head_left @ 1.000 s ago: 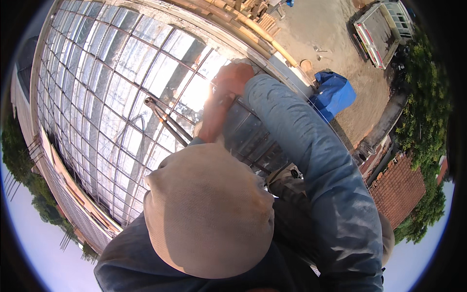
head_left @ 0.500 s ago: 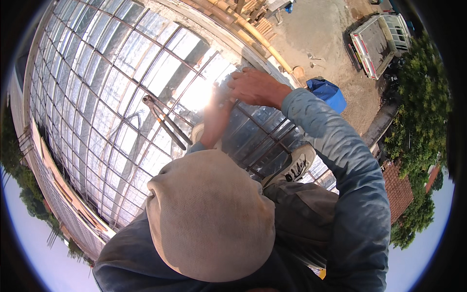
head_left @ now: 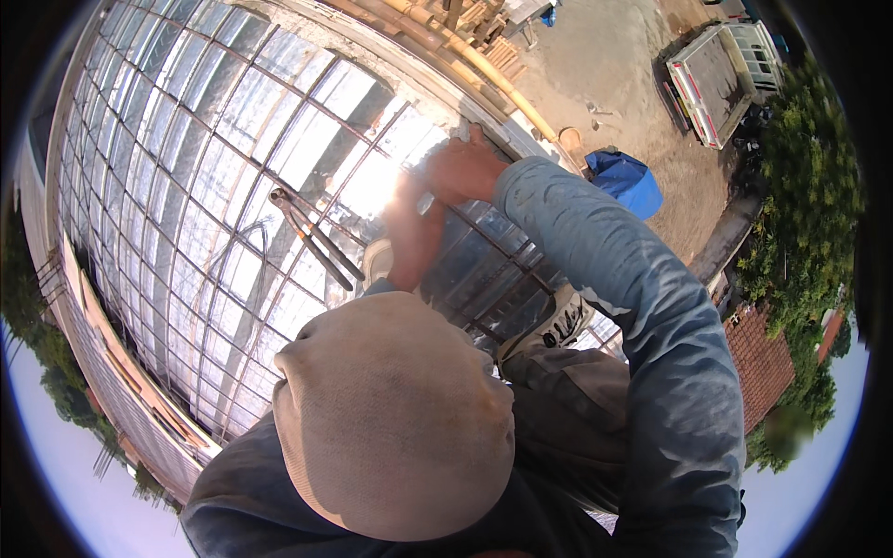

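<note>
My right hand (head_left: 465,169) is over the steel bar mesh (head_left: 191,191), close to its far edge. Its fingers are bent and closed, but what they hold is hidden. My left hand (head_left: 417,232) is just left of it, over the same bars, touching or nearly touching it. Bright glare washes out its fingers. To the left of my hands, end-cutting pincers (head_left: 312,232) with dark, orange-marked handles lie on the mesh, their handles toward me. Shiny metal decking (head_left: 251,102) shows under the bars.
My shoe (head_left: 553,325) rests on the bars at the right. Bamboo poles (head_left: 484,60) run along the far edge. Beyond and below are a blue tarp (head_left: 625,181), a flatbed truck (head_left: 716,84) and timber. A beige cap (head_left: 395,414) covers the lower middle.
My right hand and forearm have shifted left, and the hand has turned so its fingers are harder to see. My left hand has moved little. The pincers lie where they were.
</note>
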Tool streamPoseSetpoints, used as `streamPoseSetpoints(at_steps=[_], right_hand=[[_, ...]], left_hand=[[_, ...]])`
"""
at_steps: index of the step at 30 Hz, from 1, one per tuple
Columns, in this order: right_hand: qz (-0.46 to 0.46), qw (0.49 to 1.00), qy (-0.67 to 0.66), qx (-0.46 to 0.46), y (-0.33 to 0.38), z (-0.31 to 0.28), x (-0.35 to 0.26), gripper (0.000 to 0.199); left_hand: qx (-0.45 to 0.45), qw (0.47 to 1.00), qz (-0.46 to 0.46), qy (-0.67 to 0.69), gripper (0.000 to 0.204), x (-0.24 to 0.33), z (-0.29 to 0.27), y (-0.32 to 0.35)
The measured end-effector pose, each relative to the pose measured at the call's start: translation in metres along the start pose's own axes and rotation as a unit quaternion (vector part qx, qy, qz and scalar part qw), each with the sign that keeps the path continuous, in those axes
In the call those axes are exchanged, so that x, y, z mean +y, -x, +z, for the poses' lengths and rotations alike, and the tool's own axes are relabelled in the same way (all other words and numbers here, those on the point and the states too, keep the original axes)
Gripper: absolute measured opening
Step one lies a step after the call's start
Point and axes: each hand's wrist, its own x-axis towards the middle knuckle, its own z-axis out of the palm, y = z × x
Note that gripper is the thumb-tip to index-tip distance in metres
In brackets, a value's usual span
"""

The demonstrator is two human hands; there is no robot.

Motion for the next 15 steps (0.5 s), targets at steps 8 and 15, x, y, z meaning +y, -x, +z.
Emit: streamPoseSetpoints(at_steps=[8, 15], right_hand=[[-0.191, 0.979, -0.027, 0.072, 0.046, -0.065, 0.037, 0.018], [-0.129, 0.988, -0.084, -0.015, 0.193, -0.113, 0.065, 0.008]], left_hand=[[-0.028, 0.994, 0.011, -0.103, 0.017, 0.012, 0.001, 0.001], [-0.213, 0.974, -0.071, -0.009, 0.013, 0.001, -0.011, -0.031]])
